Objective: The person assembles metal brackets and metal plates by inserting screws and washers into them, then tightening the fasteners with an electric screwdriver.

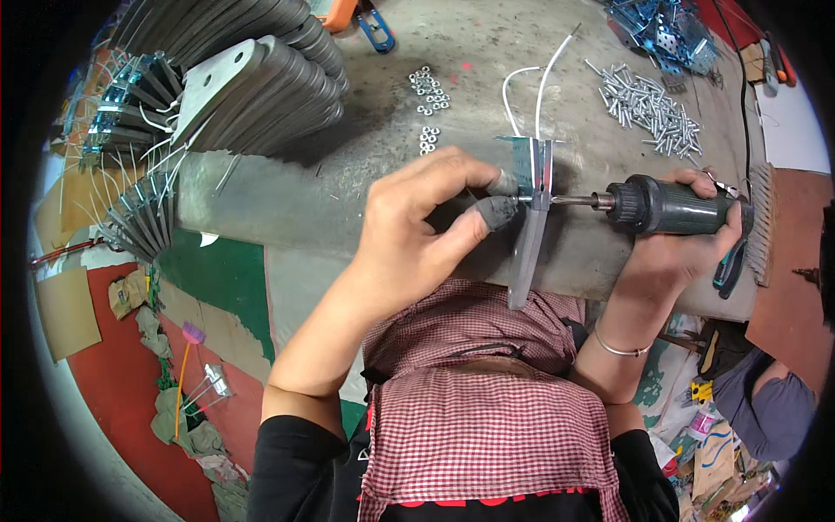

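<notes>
My left hand (pixel 426 213), dark covers on its thumb and index finger, is closed in a pinch at the left side of a metal bracket (pixel 541 165). A small metal end, perhaps a screw or nut, shows by the thumb tip; the fingers partly hide it. The bracket sits around the upper part of a long grey plate (pixel 526 257), which points toward me. Two white wires (pixel 543 91) rise from its far end. My right hand (pixel 696 248) is wrapped round a dark green electric screwdriver (pixel 687 207), whose bit (pixel 572 200) meets the bracket's right side.
Loose nuts (pixel 428 91) lie mid-table, and a pile of screws (pixel 652 109) at far right. Blue metal brackets (pixel 665 35) are heaped behind them. Stacked grey plates (pixel 261 96) and finished-looking wired pieces (pixel 143 213) stand at left. A brush (pixel 759 226) borders the right edge.
</notes>
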Demonstrator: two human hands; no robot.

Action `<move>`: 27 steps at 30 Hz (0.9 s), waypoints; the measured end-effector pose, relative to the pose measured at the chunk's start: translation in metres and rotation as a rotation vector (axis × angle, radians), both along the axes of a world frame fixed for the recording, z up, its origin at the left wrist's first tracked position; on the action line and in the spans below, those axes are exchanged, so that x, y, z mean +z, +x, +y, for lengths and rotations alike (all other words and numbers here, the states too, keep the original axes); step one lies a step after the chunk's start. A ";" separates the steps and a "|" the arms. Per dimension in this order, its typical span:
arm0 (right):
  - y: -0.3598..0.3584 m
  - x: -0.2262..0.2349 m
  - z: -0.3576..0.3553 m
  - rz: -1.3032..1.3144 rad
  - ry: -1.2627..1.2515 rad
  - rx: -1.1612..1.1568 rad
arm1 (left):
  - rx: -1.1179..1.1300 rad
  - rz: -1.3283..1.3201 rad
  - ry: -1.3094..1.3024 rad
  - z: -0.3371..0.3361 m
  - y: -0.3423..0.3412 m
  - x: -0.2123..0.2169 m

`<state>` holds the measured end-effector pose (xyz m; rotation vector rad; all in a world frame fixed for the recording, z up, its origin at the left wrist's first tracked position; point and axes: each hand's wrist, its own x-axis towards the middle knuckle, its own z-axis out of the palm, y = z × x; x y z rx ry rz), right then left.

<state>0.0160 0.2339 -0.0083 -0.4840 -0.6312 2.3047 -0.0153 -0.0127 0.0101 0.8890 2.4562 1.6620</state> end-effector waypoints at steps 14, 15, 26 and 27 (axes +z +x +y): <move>-0.001 0.001 -0.001 -0.014 0.048 -0.047 | 0.182 -0.174 0.212 0.021 0.020 -0.016; 0.000 -0.001 0.000 0.001 0.028 -0.020 | 0.212 -0.095 0.167 0.021 0.023 -0.015; 0.003 -0.002 0.000 0.251 -0.202 0.109 | 0.170 0.111 0.125 0.027 0.017 -0.015; 0.003 -0.003 0.000 0.251 -0.202 0.102 | 0.163 0.110 0.125 0.026 0.017 -0.017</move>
